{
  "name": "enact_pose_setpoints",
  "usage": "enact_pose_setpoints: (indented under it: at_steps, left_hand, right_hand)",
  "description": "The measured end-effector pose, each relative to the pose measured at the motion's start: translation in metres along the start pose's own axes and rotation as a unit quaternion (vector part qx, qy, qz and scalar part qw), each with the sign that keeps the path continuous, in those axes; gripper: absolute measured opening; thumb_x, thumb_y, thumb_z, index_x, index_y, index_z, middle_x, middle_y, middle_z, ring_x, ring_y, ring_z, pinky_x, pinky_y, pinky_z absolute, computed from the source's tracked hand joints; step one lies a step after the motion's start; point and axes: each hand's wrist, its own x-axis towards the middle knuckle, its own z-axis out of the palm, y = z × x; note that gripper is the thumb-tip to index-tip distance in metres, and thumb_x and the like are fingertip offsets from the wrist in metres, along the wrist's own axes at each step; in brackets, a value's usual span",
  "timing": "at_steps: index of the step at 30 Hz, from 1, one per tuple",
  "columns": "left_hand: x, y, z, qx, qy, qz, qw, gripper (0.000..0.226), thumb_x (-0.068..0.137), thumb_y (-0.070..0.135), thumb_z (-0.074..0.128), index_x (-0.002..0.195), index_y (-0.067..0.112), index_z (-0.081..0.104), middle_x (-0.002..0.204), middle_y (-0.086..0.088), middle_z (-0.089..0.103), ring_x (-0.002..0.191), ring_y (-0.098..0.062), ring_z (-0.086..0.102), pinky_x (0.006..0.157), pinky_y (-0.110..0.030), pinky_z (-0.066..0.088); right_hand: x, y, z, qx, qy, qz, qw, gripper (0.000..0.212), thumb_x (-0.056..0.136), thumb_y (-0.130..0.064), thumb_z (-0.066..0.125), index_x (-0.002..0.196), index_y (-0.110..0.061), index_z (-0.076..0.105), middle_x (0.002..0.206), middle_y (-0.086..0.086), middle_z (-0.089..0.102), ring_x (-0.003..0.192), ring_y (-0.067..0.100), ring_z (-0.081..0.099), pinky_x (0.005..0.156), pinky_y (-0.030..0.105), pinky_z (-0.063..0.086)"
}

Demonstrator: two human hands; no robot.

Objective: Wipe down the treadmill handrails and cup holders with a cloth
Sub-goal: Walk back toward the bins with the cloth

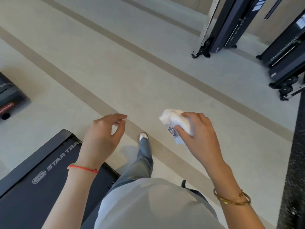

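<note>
Closest to us, our grey shirt [148,204] fills the lower centre, with blue jeans [142,162] and a pale shoe [143,136] stepping onto smooth beige floor [99,47] crossed by darker tan stripes. Our right hand [196,129], a gold bangle [231,198] on its wrist, grips a crumpled white cloth [175,121] with a printed label hanging below. Our left hand [105,131], a red string bracelet [83,168] at the wrist, hangs with fingers loosely curled, holding nothing. Low on the left lies the treadmill [33,179], its matte black deck branded in grey letters. Dark weight machines [231,25] stand at upper right, well apart
</note>
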Motion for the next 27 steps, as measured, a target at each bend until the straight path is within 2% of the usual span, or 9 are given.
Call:
enact_pose_setpoints:
  at_steps: [8,12,20,27]
  left_hand:
    - [0.183,-0.014,-0.010,0.020,0.080,-0.029,0.996,0.023,0.093,0.017,0.060,0.110,0.024,0.073,0.090,0.013,0.073,0.088,-0.008,0.070,0.084,-0.042,0.057]
    - [0.264,-0.023,-0.019,0.026,0.086,-0.030,0.996,0.023,0.093,0.016,0.060,0.110,0.022,0.073,0.090,0.010,0.073,0.087,-0.009,0.070,0.080,-0.041,0.058]
    - [0.405,-0.050,-0.017,0.032,0.063,-0.072,0.995,0.021,0.093,0.016,0.061,0.108,0.024,0.074,0.090,0.011,0.073,0.087,-0.011,0.070,0.080,-0.042,0.057]
    - [0.557,-0.078,-0.009,0.037,0.087,-0.088,0.992,0.021,0.093,0.016,0.060,0.109,0.022,0.073,0.088,0.010,0.073,0.087,-0.009,0.070,0.078,-0.041,0.058]
  right_hand:
    - [0.222,-0.028,0.027,0.021,-0.026,-0.061,0.998,0.036,0.088,-0.046,0.059,0.120,-0.033,0.052,0.116,-0.010,0.053,0.107,0.014,0.045,0.073,0.028,0.040]
    - [0.311,-0.052,0.038,0.031,-0.029,-0.090,0.995,0.037,0.087,-0.048,0.057,0.120,-0.032,0.052,0.115,-0.011,0.054,0.105,0.011,0.043,0.073,0.026,0.039]
    - [0.458,-0.067,0.068,0.036,-0.059,-0.081,0.994,0.038,0.088,-0.046,0.061,0.121,-0.030,0.054,0.114,-0.010,0.055,0.106,0.012,0.045,0.075,0.026,0.041]
    - [0.623,-0.075,0.105,0.048,-0.062,-0.092,0.993,0.035,0.088,-0.043,0.062,0.120,-0.030,0.056,0.112,-0.011,0.054,0.105,0.014,0.046,0.074,0.030,0.042]
